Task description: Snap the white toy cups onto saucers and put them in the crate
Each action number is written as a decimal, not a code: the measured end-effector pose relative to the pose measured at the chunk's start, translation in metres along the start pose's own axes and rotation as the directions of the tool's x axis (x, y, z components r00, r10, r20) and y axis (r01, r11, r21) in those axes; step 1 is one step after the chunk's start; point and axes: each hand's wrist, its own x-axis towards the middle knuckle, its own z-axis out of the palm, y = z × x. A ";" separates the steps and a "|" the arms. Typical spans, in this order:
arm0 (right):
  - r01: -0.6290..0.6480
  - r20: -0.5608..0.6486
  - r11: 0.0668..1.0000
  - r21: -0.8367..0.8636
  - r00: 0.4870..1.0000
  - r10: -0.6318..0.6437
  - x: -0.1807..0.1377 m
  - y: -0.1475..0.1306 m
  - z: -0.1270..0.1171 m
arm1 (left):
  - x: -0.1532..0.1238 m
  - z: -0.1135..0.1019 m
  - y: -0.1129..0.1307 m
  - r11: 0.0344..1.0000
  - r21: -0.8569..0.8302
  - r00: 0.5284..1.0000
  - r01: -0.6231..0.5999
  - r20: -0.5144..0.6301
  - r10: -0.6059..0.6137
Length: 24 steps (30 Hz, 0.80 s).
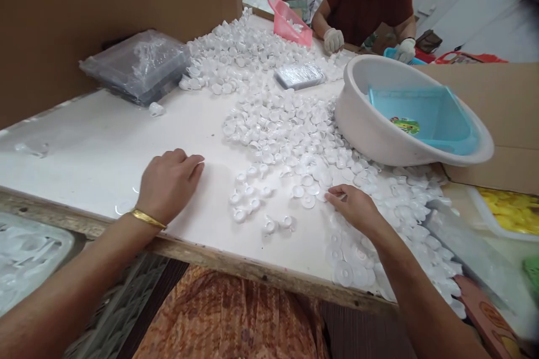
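Observation:
My left hand [170, 185], with a gold bangle at the wrist, rests over the left part of the white tabletop. Its fingers are curled and pressed together; a thin white glint shows at the tips, but what they hold is hidden. My right hand [356, 207] pinches at the edge of a group of small white plastic saucers [309, 190], thumb and finger meeting on one rim. Between the hands lies a cluster of tiny white plastic cups [252, 203], with two more cups [278, 224] nearer the table's front edge. More flat saucers [349, 258] spread beneath my right forearm.
A large heap of white pieces [252, 45] covers the back. A tilted white basin [370, 129] holds a blue container [421, 112]. Plastic-wrapped packs [138, 64] stand at back left. Opposite, a gloved person [366, 5] sits near a pink scoop [290, 25]. Yellow pieces [511, 210] are at right.

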 end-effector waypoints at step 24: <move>0.033 0.098 0.999 -0.002 0.995 -0.033 0.020 -0.026 -0.026 | 0.009 0.027 0.022 0.832 -0.535 0.986 0.148 0.147 -0.080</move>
